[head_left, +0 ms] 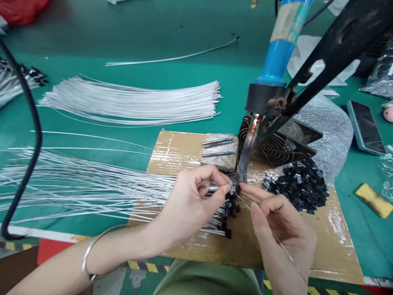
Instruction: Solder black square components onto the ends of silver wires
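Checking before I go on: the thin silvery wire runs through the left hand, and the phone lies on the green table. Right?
Not quite: the thin silvery wire runs through the right hand, as the head view shows. The phone does lie on the green table.

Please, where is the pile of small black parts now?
In the head view's right half, the black parts lie on the cardboard, beyond the right hand.
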Motion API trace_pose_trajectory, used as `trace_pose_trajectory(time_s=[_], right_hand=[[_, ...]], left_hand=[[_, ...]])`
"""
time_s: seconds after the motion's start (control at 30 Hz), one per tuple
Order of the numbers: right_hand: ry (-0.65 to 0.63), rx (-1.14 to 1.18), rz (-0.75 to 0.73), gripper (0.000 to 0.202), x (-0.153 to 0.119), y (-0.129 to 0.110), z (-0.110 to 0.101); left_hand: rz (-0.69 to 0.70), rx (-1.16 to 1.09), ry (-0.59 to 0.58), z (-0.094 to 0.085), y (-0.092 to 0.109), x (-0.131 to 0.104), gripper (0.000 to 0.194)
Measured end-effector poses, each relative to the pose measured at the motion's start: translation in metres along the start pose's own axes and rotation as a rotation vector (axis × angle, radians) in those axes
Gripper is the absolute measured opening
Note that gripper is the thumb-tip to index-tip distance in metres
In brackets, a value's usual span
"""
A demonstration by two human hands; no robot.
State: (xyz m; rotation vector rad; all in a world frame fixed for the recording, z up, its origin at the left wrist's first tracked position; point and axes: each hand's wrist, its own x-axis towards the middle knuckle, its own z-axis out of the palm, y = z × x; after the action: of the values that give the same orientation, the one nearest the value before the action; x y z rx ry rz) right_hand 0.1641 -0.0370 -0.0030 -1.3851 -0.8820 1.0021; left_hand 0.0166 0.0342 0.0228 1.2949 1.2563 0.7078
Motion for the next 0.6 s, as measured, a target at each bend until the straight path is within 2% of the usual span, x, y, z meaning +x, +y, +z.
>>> trace_pose_trajectory(time_s=[0.2, 0.6], right_hand=[[0.047, 0.051, 0.074, 0.022, 0.0017, -0.0066, 0.0072], [0.069, 0.073, 0.068, 0.023, 0.0027, -0.0090, 0.0072]], left_hand=[[-0.015, 0.013, 0.043, 0.0011, 0.0026, 0.0055, 0.013], [0.011, 0.004, 0.040, 0.0001, 0.0072, 0.0046, 0.012]])
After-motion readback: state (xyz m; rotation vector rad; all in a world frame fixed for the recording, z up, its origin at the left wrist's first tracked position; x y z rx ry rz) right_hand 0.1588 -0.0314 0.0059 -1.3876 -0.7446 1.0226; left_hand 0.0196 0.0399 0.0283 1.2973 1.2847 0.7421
